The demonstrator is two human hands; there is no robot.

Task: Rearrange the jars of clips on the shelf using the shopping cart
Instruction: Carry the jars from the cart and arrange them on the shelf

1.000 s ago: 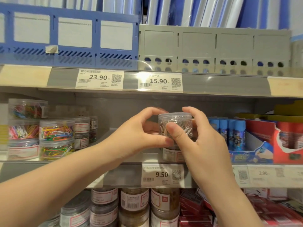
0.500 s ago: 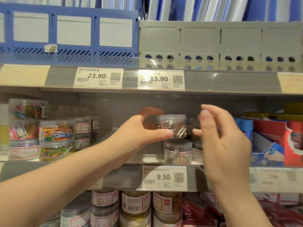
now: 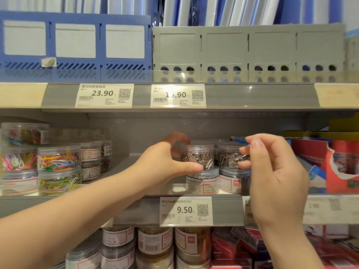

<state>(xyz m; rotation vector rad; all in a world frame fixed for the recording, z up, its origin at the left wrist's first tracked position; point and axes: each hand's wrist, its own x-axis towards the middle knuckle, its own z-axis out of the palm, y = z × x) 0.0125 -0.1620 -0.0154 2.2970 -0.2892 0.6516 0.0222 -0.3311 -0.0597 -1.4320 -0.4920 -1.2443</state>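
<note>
My left hand point(image 3: 165, 164) grips a clear jar of silver clips point(image 3: 197, 155) between thumb and fingers, and the jar sits on top of another jar point(image 3: 204, 180) on the middle shelf point(image 3: 229, 210). Just right of it, a second stack has a silver-clip jar point(image 3: 230, 156) on top. My right hand point(image 3: 275, 175) hovers in front of that stack with loosely curled fingers, holding nothing. No shopping cart is in view.
Jars of coloured clips point(image 3: 58, 160) are stacked at the left of the same shelf. Red boxes point(image 3: 334, 164) stand at the right. Blue point(image 3: 75, 41) and grey file racks point(image 3: 248, 49) fill the upper shelf. More labelled jars point(image 3: 155, 243) line the shelf below.
My right hand let go of the jar and drew back to the right. My left hand carried the jar further into the shelf and lowered it onto the stack.
</note>
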